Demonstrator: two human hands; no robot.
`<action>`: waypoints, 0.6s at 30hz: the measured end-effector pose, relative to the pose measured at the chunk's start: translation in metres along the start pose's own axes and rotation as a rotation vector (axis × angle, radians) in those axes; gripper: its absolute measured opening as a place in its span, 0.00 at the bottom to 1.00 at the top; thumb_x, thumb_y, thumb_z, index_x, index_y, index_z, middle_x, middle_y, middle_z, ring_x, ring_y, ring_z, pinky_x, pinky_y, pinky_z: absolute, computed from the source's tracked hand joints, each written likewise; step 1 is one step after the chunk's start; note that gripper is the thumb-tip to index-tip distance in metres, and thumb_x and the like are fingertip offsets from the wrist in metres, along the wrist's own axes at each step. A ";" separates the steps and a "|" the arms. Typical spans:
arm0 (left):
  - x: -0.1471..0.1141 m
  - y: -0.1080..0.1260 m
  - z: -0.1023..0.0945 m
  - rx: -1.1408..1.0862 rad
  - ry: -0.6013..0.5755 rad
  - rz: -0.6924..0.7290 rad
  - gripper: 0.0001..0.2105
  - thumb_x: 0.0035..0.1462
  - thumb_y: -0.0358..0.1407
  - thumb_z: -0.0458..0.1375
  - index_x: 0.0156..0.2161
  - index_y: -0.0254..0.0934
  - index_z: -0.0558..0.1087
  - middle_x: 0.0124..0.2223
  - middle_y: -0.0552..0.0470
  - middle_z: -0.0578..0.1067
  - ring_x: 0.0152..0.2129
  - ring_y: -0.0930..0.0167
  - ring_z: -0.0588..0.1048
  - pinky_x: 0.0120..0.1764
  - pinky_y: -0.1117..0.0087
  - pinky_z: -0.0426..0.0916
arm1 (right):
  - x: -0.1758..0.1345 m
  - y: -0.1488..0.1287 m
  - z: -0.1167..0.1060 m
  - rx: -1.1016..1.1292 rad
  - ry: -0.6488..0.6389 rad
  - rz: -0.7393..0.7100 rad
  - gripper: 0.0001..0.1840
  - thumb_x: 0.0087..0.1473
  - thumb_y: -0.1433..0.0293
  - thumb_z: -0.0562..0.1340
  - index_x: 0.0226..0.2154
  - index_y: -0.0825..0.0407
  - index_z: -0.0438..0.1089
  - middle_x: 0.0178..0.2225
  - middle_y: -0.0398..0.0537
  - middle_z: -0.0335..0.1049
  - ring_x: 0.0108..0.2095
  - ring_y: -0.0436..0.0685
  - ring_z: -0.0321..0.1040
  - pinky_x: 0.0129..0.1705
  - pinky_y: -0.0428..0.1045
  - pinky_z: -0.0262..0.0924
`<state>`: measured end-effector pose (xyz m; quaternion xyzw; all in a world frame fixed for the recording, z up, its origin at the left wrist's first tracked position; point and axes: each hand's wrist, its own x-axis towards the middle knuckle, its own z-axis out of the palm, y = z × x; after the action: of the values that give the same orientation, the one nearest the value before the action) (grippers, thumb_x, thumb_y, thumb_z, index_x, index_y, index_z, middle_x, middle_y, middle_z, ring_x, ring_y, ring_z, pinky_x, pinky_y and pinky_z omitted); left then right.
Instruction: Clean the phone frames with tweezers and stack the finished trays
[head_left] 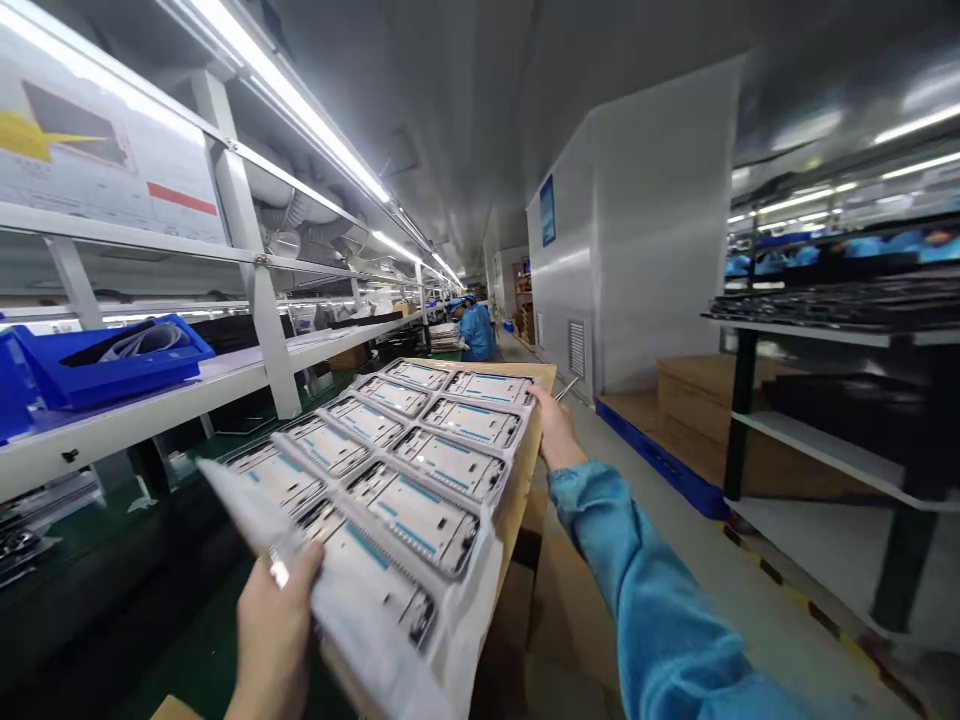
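Note:
A translucent white plastic tray (491, 580) holds several flat phone mid-frames (420, 517) in two columns, each with blue strips and a dark rim. My left hand (274, 625) is closed on the tray's near left edge, thumb on top and fingers mostly hidden beneath. A small shiny spot shows beside that thumb. At the far right edge, my right hand (556, 428) grips the tray. A thin metal rod (568, 388) pokes out past this hand; its kind is unclear. Tan cardboard (517, 520) lies under the tray.
On the left runs a white workbench shelf (232, 385) with a blue bin (120, 360). A co-worker in blue (476, 330) is farther along the line. To the right stand a rack (825, 440) of dark sheets and cardboard boxes (697, 420) on a blue pallet (660, 462).

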<state>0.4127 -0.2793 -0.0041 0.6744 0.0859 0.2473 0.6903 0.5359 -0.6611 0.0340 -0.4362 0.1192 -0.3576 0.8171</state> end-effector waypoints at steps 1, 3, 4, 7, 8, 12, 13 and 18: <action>0.009 0.004 0.030 -0.048 -0.004 0.007 0.11 0.50 0.35 0.66 0.40 0.35 0.79 0.38 0.44 0.83 0.39 0.52 0.82 0.43 0.50 0.77 | 0.018 0.000 0.008 -0.033 -0.010 -0.010 0.17 0.66 0.63 0.63 0.52 0.56 0.69 0.48 0.51 0.71 0.44 0.56 0.73 0.45 0.54 0.73; 0.031 0.011 0.085 -0.119 -0.006 0.025 0.10 0.53 0.29 0.65 0.42 0.33 0.78 0.42 0.44 0.83 0.43 0.57 0.81 0.48 0.54 0.75 | 0.047 0.005 0.028 -0.096 -0.047 -0.034 0.17 0.65 0.63 0.63 0.52 0.56 0.69 0.49 0.51 0.71 0.44 0.56 0.73 0.45 0.55 0.73; 0.044 0.015 0.110 -0.142 -0.009 0.038 0.10 0.56 0.29 0.65 0.44 0.33 0.77 0.45 0.45 0.82 0.45 0.60 0.80 0.50 0.55 0.75 | 0.060 0.011 0.039 -0.127 -0.070 -0.047 0.17 0.65 0.63 0.63 0.52 0.55 0.69 0.49 0.51 0.71 0.45 0.56 0.73 0.45 0.55 0.73; 0.087 0.021 0.170 -0.153 0.017 0.028 0.11 0.62 0.35 0.63 0.49 0.34 0.75 0.51 0.45 0.78 0.47 0.62 0.78 0.49 0.53 0.75 | 0.096 0.035 0.071 -0.221 -0.136 -0.068 0.17 0.66 0.63 0.63 0.52 0.55 0.69 0.49 0.51 0.71 0.44 0.56 0.73 0.44 0.54 0.73; 0.101 0.021 0.186 -0.149 0.027 0.018 0.13 0.62 0.36 0.63 0.50 0.35 0.74 0.53 0.45 0.76 0.47 0.61 0.77 0.49 0.52 0.74 | 0.107 0.044 0.080 -0.256 -0.153 -0.067 0.17 0.66 0.63 0.63 0.52 0.56 0.69 0.48 0.51 0.71 0.44 0.56 0.73 0.44 0.54 0.73; 0.135 0.014 0.229 -0.170 0.039 0.015 0.17 0.63 0.37 0.62 0.55 0.36 0.71 0.57 0.43 0.73 0.50 0.59 0.75 0.50 0.50 0.73 | 0.145 0.077 0.099 -0.390 -0.185 -0.063 0.17 0.66 0.62 0.63 0.52 0.55 0.69 0.49 0.51 0.71 0.45 0.56 0.73 0.45 0.55 0.73; 0.137 0.010 0.235 -0.185 0.028 0.014 0.17 0.63 0.37 0.62 0.56 0.37 0.71 0.57 0.43 0.73 0.50 0.59 0.75 0.50 0.51 0.73 | 0.151 0.083 0.101 -0.418 -0.190 -0.068 0.18 0.66 0.62 0.63 0.53 0.55 0.69 0.49 0.52 0.71 0.45 0.57 0.73 0.46 0.55 0.73; 0.129 -0.022 0.241 -0.258 -0.074 -0.074 0.16 0.64 0.38 0.62 0.54 0.36 0.72 0.54 0.44 0.75 0.46 0.62 0.77 0.46 0.54 0.76 | 0.158 0.107 0.093 -0.531 -0.205 -0.141 0.18 0.65 0.62 0.63 0.53 0.55 0.69 0.50 0.52 0.71 0.45 0.57 0.73 0.46 0.55 0.73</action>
<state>0.6376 -0.4338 0.0201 0.5850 0.0530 0.2056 0.7827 0.7477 -0.6730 0.0222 -0.6758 0.0950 -0.3237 0.6554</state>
